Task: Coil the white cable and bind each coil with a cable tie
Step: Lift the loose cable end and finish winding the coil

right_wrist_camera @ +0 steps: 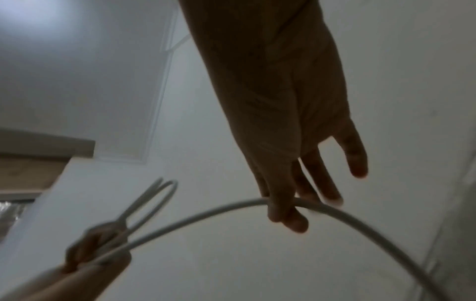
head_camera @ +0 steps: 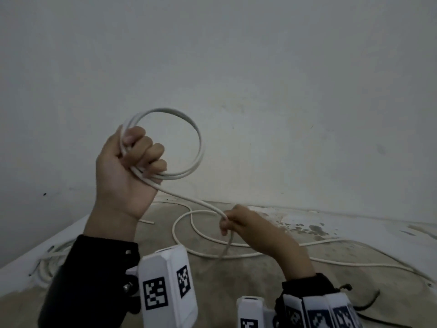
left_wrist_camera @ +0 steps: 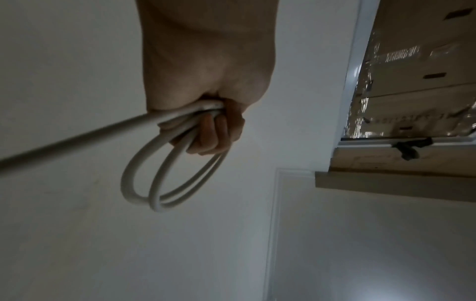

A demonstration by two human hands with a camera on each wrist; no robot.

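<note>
Head view: left hand (head_camera: 125,166) fisted round coil (head_camera: 165,143), right hand (head_camera: 238,221) pinching cable (head_camera: 189,198) just below — the rest trails on the floor (head_camera: 236,280); looks light, springy, best gripped at the crossing.

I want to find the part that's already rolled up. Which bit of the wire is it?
Look in front of the pale wall, at the raised left hand. It grips a round coil of white cable; the other white loops lie loose on the floor.
</note>
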